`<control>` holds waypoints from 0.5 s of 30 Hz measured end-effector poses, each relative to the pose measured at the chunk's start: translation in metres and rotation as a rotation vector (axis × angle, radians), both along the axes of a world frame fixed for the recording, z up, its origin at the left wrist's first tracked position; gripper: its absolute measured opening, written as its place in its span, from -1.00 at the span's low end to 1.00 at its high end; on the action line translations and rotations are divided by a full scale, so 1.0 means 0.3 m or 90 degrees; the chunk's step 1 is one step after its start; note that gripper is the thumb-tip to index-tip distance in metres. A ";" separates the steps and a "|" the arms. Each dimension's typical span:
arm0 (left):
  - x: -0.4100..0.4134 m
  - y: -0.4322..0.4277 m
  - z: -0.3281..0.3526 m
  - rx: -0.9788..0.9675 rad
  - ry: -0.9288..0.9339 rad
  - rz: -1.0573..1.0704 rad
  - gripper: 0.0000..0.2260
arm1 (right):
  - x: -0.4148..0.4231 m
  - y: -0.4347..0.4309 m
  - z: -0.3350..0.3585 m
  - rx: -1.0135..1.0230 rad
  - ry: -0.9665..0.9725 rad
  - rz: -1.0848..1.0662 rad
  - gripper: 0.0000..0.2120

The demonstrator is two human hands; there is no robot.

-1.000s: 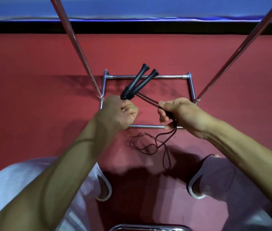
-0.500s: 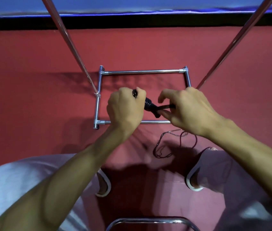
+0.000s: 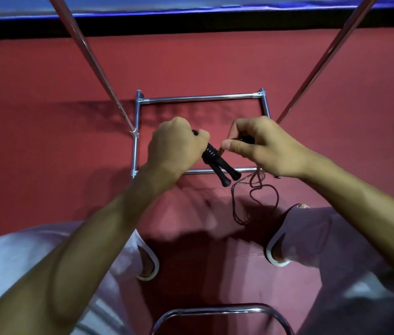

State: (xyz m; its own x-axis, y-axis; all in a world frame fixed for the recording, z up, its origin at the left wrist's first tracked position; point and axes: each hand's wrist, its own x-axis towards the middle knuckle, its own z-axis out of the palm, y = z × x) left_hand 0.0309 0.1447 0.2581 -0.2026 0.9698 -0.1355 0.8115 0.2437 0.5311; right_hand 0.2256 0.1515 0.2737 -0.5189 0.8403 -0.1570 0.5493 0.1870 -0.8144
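Above the red floor (image 3: 46, 117) and the chrome frame (image 3: 200, 98), your left hand (image 3: 174, 145) is fisted round the two black handles (image 3: 217, 163), keeping them side by side so the cord (image 3: 256, 183) can wrap on. Your right hand (image 3: 264, 147) pinches the thin cord just beside their ribbed collars; its slack loops dangle by the frame's near bar and could snag.

- Two black jump-rope handles (image 3: 217, 163) lie side by side, gripped in the left hand (image 3: 176, 143). Their ribbed collars sit just outside the fist, and their flared ends point toward 5 o'clock.
- The thin dark cord (image 3: 256, 183) is pinched by the right hand (image 3: 263, 146) at 3 o'clock of the collars. Below that hand it hangs in loose tangled loops toward 6 o'clock.
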 end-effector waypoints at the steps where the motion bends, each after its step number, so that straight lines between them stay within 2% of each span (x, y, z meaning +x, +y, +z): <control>1: -0.006 0.002 0.003 -0.029 -0.033 0.000 -0.64 | 0.000 -0.004 0.001 -0.023 0.031 -0.014 -0.79; 2: -0.010 0.005 0.007 -0.069 -0.085 -0.002 -0.63 | 0.003 -0.007 0.002 -0.032 0.058 -0.025 -0.79; 5: -0.013 0.004 0.021 -0.177 -0.347 -0.007 -0.62 | 0.009 -0.002 0.017 -0.039 0.111 -0.055 -0.77; 7: -0.025 -0.009 0.031 -0.196 -0.439 -0.009 -0.60 | -0.001 0.006 0.016 -0.086 0.129 -0.062 -0.72; 10: -0.040 -0.025 0.024 -0.145 -0.463 -0.060 -0.57 | -0.020 0.016 0.004 -0.227 0.143 -0.037 -0.59; 13: -0.045 -0.036 0.029 -0.114 -0.442 -0.097 -0.56 | -0.033 0.013 0.039 -0.419 0.237 -0.012 -0.65; 15: -0.044 -0.042 0.042 -0.084 -0.421 -0.118 -0.55 | -0.036 0.010 0.063 -0.491 0.282 -0.044 -0.68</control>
State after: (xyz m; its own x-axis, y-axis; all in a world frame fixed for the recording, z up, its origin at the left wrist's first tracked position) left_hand 0.0176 0.1321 0.2707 0.1299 0.9475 -0.2923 0.3629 0.2289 0.9033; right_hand 0.2147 0.1544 0.2926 -0.6178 0.6158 -0.4890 0.1444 -0.5224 -0.8404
